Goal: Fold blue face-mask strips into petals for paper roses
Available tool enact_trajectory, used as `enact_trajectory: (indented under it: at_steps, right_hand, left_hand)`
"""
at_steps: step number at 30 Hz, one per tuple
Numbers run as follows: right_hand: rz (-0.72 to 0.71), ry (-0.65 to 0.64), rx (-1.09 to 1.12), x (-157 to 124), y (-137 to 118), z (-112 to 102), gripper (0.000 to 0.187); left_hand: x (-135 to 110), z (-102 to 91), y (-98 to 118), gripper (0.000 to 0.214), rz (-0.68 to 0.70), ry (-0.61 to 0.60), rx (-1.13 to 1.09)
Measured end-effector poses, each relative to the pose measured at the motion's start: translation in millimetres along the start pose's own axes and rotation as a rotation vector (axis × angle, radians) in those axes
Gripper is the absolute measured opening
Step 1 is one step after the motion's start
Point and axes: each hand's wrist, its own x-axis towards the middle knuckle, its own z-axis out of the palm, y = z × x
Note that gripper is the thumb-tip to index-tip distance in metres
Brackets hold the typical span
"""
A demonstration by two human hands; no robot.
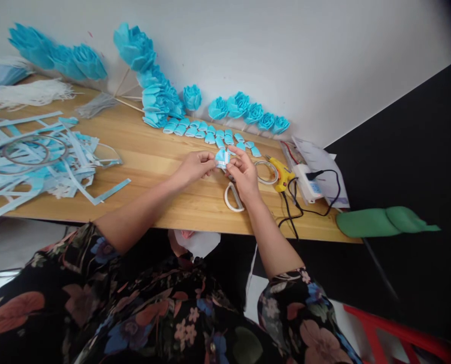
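Now, blue piece: the small folded blue piece [220, 156] is held up between the two hands over the wooden table [149, 156], in front of the person's chest.
Left hand: the left hand [198, 167] comes in from the left, thumb and forefinger pinched on the piece's lower left edge; the other fingers curl in.
Right hand: the right hand [245, 174] grips the right side, its thumb at the lower corner and a forefinger reaching over the far corner.
Nearer hand: neither; both touch the piece, which lies just right of the left fingertips and just left of the right ones.
Long axis: hard to tell, as the piece looks nearly as broad as long; a white strip [227, 157] along its right side runs roughly away from the person, beside the right fingers.
Beyond the fingers: similar folded pieces [210, 137] lie in rows, near the far corner of the held one but nearer the wall.
Beside the right hand: a white loop handle [227, 198] lies below the palm, with a tape roll [266, 182] and a yellow glue gun [285, 175] further right.
Left of both: a heap of strips [32, 172], well apart from the left hand.
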Motion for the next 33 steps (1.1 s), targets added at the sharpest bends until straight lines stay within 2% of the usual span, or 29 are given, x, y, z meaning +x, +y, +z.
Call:
enact_trajectory:
  at_steps: [8, 13, 16, 19, 24, 33]
  right_hand:
    - [-0.018, 0.039, -0.076, 0.3, 0.9, 0.4, 0.04]
    - [-0.189, 0.222, -0.361, -3.3, -4.1, 1.9, 0.015]
    - [-0.312, 0.142, -0.561, -6.4, -7.2, 4.4, 0.012]
    - [-0.357, 0.079, -0.655, -7.5, -7.3, 6.0, 0.012]
    - [-0.311, 0.107, -0.657, -6.3, -5.5, 4.5, 0.013]
    - [-0.318, 0.08, -0.649, -6.4, -7.0, 3.4, 0.012]
  left_hand:
    - [2.1, -3.3, -2.7, 0.013, 0.015, 0.031, -0.042]
    - [4.2, -5.1, -3.5, 0.014, 0.012, 0.091, -0.051]
    - [4.0, -4.5, -2.8, 0.015, 0.013, 0.096, -0.05]
    - [3.5, -3.3, -1.8, 0.016, 0.015, 0.065, -0.047]
    - [3.3, -2.2, -3.3, 0.011, 0.024, 0.013, -0.029]
    - [7.3, -2.5, -10.0, 0.009, 0.049, -0.014, -0.024]
